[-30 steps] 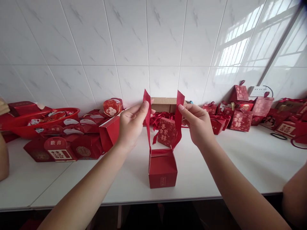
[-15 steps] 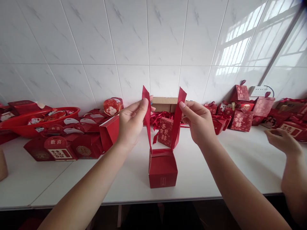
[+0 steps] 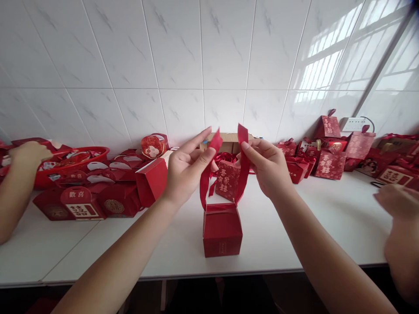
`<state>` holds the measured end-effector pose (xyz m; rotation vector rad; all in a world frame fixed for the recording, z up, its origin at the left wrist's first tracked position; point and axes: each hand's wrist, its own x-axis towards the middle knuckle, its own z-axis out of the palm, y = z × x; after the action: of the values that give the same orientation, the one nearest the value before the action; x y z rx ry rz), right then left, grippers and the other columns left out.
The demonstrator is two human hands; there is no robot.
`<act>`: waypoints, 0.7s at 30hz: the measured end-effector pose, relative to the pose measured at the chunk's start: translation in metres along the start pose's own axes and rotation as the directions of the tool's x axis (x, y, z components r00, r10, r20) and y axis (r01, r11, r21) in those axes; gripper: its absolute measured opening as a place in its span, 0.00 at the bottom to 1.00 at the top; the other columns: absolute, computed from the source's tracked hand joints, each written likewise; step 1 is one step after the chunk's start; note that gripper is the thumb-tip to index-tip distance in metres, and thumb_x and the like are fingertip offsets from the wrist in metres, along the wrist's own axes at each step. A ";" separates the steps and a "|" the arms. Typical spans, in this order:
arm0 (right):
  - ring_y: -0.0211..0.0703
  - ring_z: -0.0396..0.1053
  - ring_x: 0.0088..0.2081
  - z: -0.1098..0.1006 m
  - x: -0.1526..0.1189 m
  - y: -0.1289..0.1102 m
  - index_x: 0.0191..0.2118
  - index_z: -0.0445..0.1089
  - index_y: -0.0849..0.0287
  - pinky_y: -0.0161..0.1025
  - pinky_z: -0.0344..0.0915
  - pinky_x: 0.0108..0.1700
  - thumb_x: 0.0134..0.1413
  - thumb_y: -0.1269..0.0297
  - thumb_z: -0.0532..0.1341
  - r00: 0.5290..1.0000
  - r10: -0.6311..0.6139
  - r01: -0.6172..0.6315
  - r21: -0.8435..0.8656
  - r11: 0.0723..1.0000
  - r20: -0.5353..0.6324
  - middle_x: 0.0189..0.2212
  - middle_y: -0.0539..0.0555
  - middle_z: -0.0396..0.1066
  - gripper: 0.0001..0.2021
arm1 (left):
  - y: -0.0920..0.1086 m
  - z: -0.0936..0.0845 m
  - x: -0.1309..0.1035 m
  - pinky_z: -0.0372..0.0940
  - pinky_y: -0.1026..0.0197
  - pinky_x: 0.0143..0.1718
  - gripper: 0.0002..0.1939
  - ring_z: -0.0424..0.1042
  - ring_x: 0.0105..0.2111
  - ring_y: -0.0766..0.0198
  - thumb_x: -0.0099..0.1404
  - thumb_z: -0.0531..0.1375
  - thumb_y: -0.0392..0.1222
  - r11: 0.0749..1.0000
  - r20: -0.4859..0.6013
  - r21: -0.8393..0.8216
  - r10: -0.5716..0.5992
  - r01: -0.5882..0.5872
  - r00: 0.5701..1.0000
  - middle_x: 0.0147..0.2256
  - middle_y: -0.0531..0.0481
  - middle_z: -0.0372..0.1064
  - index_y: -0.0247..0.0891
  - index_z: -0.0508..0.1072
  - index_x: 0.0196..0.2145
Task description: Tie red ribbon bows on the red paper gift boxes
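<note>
A small red box (image 3: 222, 231) stands upright near the front edge of the white table. Red ribbon (image 3: 242, 174) rises from both sides of its top. My left hand (image 3: 190, 168) pinches the left ribbon end between thumb and fingers, its index finger pointing up. My right hand (image 3: 270, 165) pinches the right ribbon end. Both ends are held above the box, a short gap apart. Behind the box stands a patterned red box (image 3: 226, 179) with gold characters, partly covered by the ribbon.
Several red boxes (image 3: 121, 198) and a red basin (image 3: 49, 178) are on the left, where a person's hand (image 3: 29, 155) reaches over. More boxes (image 3: 330, 164) and another person's hand (image 3: 397, 201) are on the right. A cardboard box (image 3: 225, 139) sits against the wall.
Both ribbon ends have come closer together and slightly lower, and the ribbon is slacker. Another person's hand has appeared over the basin at left. The hand at far right has shifted.
</note>
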<state>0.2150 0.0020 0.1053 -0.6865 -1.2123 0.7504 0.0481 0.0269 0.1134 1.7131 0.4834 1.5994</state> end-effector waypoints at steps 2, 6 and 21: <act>0.35 0.67 0.23 0.000 -0.001 0.001 0.34 0.70 0.58 0.34 0.65 0.25 0.49 0.57 0.65 0.996 0.036 -0.035 -0.003 0.999 0.078 0.22 0.48 0.68 0.10 | 0.002 0.000 -0.003 0.66 0.62 0.32 0.35 0.69 0.21 0.67 0.55 0.65 0.50 0.998 0.073 0.014 -0.059 0.059 0.996 0.17 0.58 0.68 0.43 0.61 0.59; 0.33 0.65 0.22 0.001 -0.007 0.004 0.37 0.73 0.59 0.32 0.62 0.24 0.52 0.60 0.63 0.966 0.097 -0.093 -0.027 0.995 0.241 0.23 0.49 0.68 0.09 | 0.004 -0.001 -0.005 0.66 0.62 0.29 0.42 0.70 0.21 0.66 0.56 0.65 0.47 0.988 0.169 0.091 -0.137 0.123 0.976 0.18 0.57 0.68 0.39 0.50 0.63; 0.35 0.68 0.31 0.001 -0.014 0.014 0.39 0.73 0.54 0.33 0.67 0.33 0.56 0.58 0.61 0.897 0.130 -0.191 0.106 0.976 0.423 0.30 0.50 0.71 0.08 | 0.001 -0.007 -0.007 0.64 0.61 0.30 0.36 0.70 0.26 0.65 0.59 0.62 0.42 0.957 0.286 0.199 -0.262 0.210 0.922 0.22 0.57 0.67 0.43 0.52 0.61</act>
<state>0.2099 -0.0010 0.0865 -0.5234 -1.4792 1.1548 0.0403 0.0229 0.1083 1.9062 0.6516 1.1190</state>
